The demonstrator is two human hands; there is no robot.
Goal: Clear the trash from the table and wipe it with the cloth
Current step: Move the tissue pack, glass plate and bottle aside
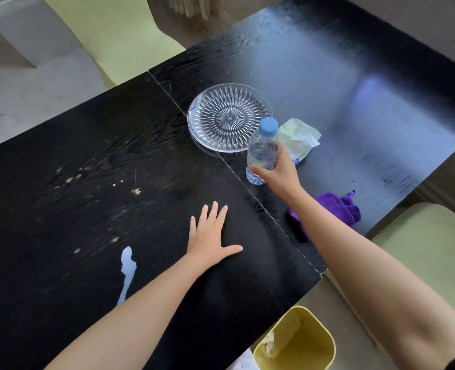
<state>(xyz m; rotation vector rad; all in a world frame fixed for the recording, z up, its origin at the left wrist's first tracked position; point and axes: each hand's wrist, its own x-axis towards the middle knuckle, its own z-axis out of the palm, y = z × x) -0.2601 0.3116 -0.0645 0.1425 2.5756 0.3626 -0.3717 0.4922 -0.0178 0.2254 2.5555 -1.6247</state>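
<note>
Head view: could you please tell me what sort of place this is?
Probably a home dining area: a black table with pale green chairs, a glass plate on it, a yellow bin beside it.

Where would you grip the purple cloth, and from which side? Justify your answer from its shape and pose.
Pinch the raised folds in the middle of the cloth, coming from above. It lies bunched in a heap on the table, so the folds stand up and should be easy to pinch. The right forearm crosses its left part, leaving the right side freer.
</note>
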